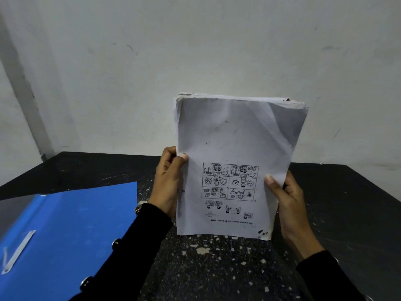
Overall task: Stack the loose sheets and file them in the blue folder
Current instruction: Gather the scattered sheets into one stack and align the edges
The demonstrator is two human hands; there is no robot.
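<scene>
A stack of white sheets point(234, 140) stands upright on its lower edge on the dark table point(217, 268), in the middle of the view. The front sheet shows an upside-down grid of cartoon drawings and is creased at its upper right corner. My left hand point(167, 181) grips the stack's left edge, thumb on the front. My right hand point(286, 198) grips the right edge the same way. The blue folder point(71, 231) lies open and flat at the left, with a white fastener strip point(17, 250) on it.
The table is black with pale speckles and chipped spots, and it butts against a scuffed white wall point(195, 61). Its far edge runs just behind the stack. My black sleeves with metal studs cross the table's front, the left one lying over the folder's right side.
</scene>
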